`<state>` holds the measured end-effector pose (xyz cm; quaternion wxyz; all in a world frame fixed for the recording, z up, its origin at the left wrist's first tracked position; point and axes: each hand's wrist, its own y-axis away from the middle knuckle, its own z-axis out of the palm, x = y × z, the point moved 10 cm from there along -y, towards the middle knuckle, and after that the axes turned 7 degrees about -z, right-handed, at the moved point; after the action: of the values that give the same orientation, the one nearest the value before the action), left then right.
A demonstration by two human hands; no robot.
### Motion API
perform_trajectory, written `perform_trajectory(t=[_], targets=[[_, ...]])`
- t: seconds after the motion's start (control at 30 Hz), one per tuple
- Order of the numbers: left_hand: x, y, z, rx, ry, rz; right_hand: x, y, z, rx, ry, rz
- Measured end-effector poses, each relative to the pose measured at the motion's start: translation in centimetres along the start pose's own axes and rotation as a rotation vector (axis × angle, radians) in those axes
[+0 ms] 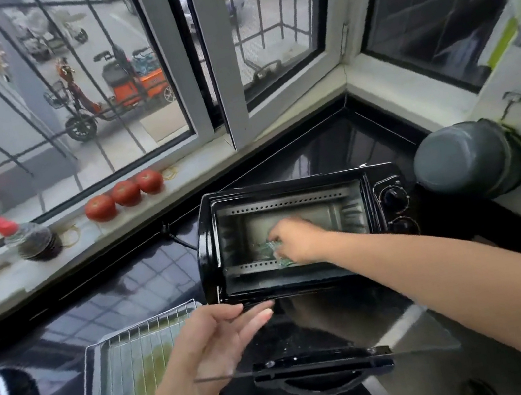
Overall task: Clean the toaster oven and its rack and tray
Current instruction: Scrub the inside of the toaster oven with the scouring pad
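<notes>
- Inside the toaster oven, standing on the dark bench below the corner window, the right hand is gripping a green scouring pad and pressing it against the cavity floor, toward the left side.
- At the near edge, the left hand is lying with fingers straight and relaxed, fingertips touching the left end of the lowered glass door, seemingly steadying it.
- Left of the door, the wire rack is sitting on top of the tray, both already out of the oven; the tray is showing a greenish smear, so it likely is not yet clean.
- By my judgement the interior scrub is the step in hand; the next move is calling for working the pad across to the right and far walls.
- Room is being limited by the perforated heater guards along the top and bottom of the cavity, and by the open door jutting toward the person.
- Right of the oven, a grey pot is standing close; the bench to the left is offering freer room.
</notes>
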<state>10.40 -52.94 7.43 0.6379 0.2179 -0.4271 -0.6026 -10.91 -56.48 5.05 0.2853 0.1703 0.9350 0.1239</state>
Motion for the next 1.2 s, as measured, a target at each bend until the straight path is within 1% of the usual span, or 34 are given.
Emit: perform_trajectory(t=[0.07, 0.13, 0.17, 0.23, 0.27, 0.4, 0.5, 0.57, 0.63, 0.7, 0.8, 0.87, 0.93, 1.03, 1.1, 1.17, 1.2], targets=[[-0.2, -0.3, -0.4, -0.02, -0.027, -0.021, 0.3, 0.0, -0.2, 0.089, -0.277, 0.141], [0.4, -1.0, -1.1, -0.014, -0.014, 0.007, 1.0, 0.5, -0.2, 0.135, -0.651, 0.286], [0.9, -1.2, -1.1, -0.02, -0.012, 0.046, 1.1, 0.7, 0.0, 0.133, -0.873, 0.338], [1.8, -0.9, -0.1, -0.078, -0.043, 0.1, 0.0, 0.9, 0.6, 0.094, -1.291, 0.354], [2.0, -0.8, 0.3, -0.098, -0.052, 0.114, -0.6, 0.8, 0.8, 0.076, -1.414, 0.341], [2.5, -0.9, 1.1, -0.098, -0.13, 0.115, -2.2, 0.1, 1.4, 0.09, -1.636, 0.334], [3.0, -1.1, 1.2, -0.032, -0.186, 0.125, -2.1, -0.8, 2.1, 0.181, -1.728, 0.391], [3.2, -1.2, 1.1, 0.008, -0.207, 0.12, -2.3, -1.5, 2.0, 0.239, -1.8, 0.387], [3.6, -1.4, 0.8, 0.071, -0.234, 0.103, -2.8, -2.4, 1.6, 0.272, -1.827, 0.356], [4.2, -1.6, 0.5, 0.135, -0.249, 0.107, -3.8, -3.0, 1.2, 0.254, -1.804, 0.315], [5.2, -2.0, 0.3, 0.202, -0.316, 0.132, -5.3, -3.2, 1.4, 0.157, -1.602, 0.218], [5.2, -1.7, 0.2, 0.213, -0.354, 0.137, -6.2, -2.5, 1.2, 0.097, -1.469, 0.138], [4.9, -1.1, 0.0, 0.205, -0.361, 0.126, -7.1, -1.6, 1.0, 0.039, -1.397, 0.066], [4.4, -0.3, -1.3, 0.208, -0.336, 0.073, -8.4, -0.5, 1.6, -0.076, -1.245, -0.045], [4.6, 0.1, -2.3, 0.227, -0.343, 0.005, -8.6, -0.5, 2.8, -0.116, -1.149, -0.085], [5.4, 0.0, -2.8, 0.245, -0.408, -0.068, -8.3, -1.1, 3.1, -0.089, -1.113, -0.079], [6.1, -0.1, -3.0, 0.251, -0.447, -0.09, -8.0, -1.6, 3.0, -0.053, -1.13, -0.043]])
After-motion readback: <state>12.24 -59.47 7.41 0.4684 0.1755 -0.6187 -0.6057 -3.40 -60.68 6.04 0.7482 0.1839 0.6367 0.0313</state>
